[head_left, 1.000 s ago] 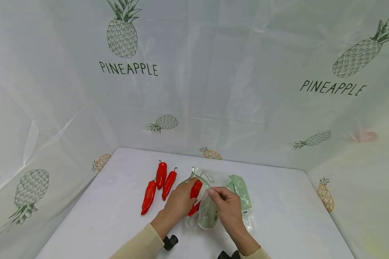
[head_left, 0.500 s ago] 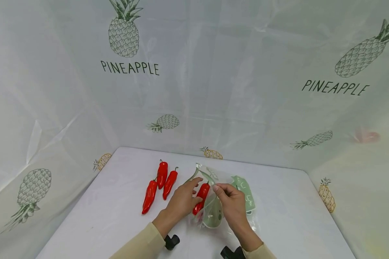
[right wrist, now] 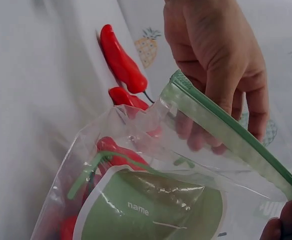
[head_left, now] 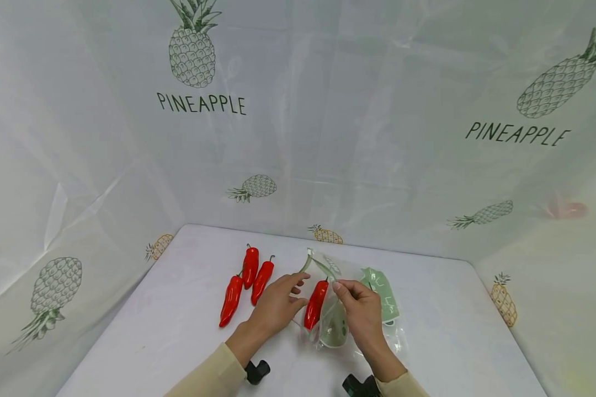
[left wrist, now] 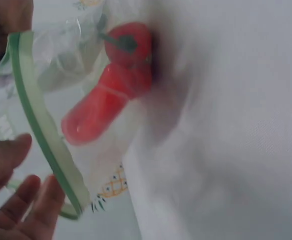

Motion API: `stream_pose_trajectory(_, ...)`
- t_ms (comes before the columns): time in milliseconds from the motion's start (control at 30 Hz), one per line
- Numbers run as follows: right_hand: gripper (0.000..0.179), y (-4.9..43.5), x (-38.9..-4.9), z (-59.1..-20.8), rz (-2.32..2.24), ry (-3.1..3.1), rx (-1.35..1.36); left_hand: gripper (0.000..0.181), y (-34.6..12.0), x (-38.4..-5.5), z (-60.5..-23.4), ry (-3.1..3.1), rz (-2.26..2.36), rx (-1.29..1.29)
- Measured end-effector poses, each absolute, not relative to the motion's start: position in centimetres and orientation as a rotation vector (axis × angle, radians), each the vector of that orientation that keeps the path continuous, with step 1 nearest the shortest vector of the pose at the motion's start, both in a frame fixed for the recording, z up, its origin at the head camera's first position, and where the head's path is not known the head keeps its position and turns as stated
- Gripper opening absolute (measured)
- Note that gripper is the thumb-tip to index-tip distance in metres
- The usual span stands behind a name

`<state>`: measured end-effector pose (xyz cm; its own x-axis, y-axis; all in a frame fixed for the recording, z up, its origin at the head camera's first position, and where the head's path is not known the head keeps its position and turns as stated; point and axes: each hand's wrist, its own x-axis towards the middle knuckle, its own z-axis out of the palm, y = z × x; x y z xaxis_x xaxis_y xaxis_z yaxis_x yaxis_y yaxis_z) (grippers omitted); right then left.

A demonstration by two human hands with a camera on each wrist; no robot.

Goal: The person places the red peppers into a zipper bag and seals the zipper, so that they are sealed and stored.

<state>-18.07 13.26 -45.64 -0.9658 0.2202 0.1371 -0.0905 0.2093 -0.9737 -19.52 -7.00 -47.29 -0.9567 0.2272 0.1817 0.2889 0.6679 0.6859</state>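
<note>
My right hand [head_left: 365, 314] pinches the green-edged rim of a clear zip bag [head_left: 334, 331] with thumb and fingers. The bag stands with its mouth apart and carries a green printed label. Two red chili peppers [left wrist: 93, 117] lie inside it in the left wrist view, one overlapping the other. My left hand [head_left: 273, 306] is at the bag's mouth, its fingers spread and relaxed with nothing in them. In the right wrist view, some of the left fingers [right wrist: 196, 140] show through the plastic behind the green zip strip.
Three red chili peppers [head_left: 232, 300] lie grouped on the white table [head_left: 144, 342], left of the bag. Flat clear plastic with a green print [head_left: 381, 295] lies to the right. A pineapple-printed curtain [head_left: 347, 138] rises behind the table.
My left hand has let go of a red chili pepper, which now rests in the bag, and has drawn back slightly. The right hand and the bag have shifted a little right.
</note>
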Motion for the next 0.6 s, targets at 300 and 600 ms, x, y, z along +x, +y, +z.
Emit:
stream_pose_trajectory(300,0.011,13.6,-18.0,-46.0,1.830,-2.242,-0.149,0.057,-9.0,-19.7,-47.7,-2.715,-1.439,-0.477)
stream_pose_trajectory(600,0.011,14.1,-18.0,-46.3,1.828,-2.238,-0.168,0.056,-12.9,-19.6,-47.5,-2.648,-1.444,-0.285)
